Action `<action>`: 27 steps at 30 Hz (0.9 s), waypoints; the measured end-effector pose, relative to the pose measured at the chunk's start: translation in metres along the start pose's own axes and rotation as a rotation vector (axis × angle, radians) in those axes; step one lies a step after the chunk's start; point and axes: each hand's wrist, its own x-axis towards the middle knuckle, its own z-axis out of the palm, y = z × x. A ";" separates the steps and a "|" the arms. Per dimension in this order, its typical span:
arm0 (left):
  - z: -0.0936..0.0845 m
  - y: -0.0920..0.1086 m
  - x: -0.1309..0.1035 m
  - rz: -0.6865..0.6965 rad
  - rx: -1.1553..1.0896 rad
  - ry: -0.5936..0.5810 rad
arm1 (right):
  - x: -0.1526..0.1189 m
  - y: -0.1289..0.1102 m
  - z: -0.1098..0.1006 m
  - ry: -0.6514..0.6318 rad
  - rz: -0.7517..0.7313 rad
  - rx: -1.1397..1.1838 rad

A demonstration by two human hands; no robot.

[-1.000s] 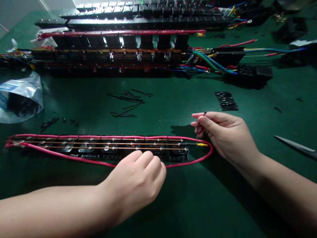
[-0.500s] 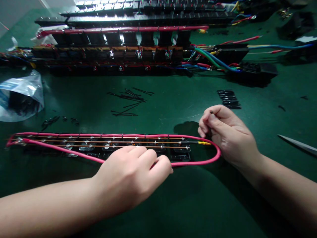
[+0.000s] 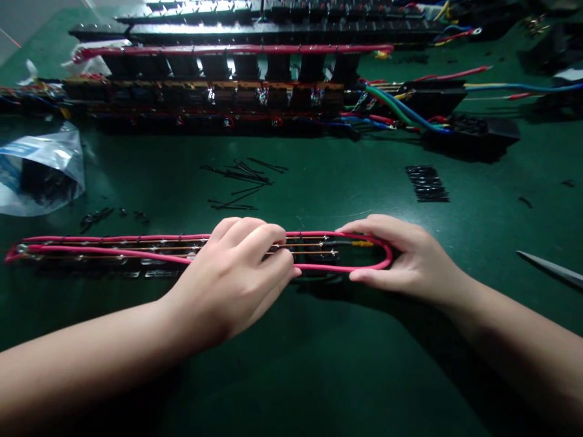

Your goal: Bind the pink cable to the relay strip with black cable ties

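A long, narrow black circuit strip point(image 3: 159, 273) lies lengthwise in front of me, with thin copper-coloured rods point(image 3: 173, 247) and soldered points along it. Around it runs a red cable point(image 3: 334, 267), which bends back in a loop at the right end. My left hand point(image 3: 241, 273) is closed over the strip and the cable's near run; its fingertips are partly hidden. At the loop, my right hand point(image 3: 405, 252) has its thumb on the near side and fingers on the far side, gripping the cable. Inside the loop shows a yellow-sleeved wire end point(image 3: 363, 244).
Loose black cable ties point(image 3: 241, 176) and a neat row of more ties point(image 3: 427, 183) lie behind the strip. Clippings point(image 3: 95, 217) sit near a plastic bag point(image 3: 50, 170) at left. Wired black assemblies point(image 3: 218, 103) fill the back. A pointed metal blade point(image 3: 553, 267) lies at right.
My right hand has opened from a pinch and come round the cable's loop. The near run of cable has moved in closer to the strip. My left hand has shifted slightly away from me.
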 end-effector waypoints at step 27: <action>0.006 -0.009 0.006 -0.330 -0.318 -0.246 | 0.002 -0.004 0.000 0.040 -0.023 -0.041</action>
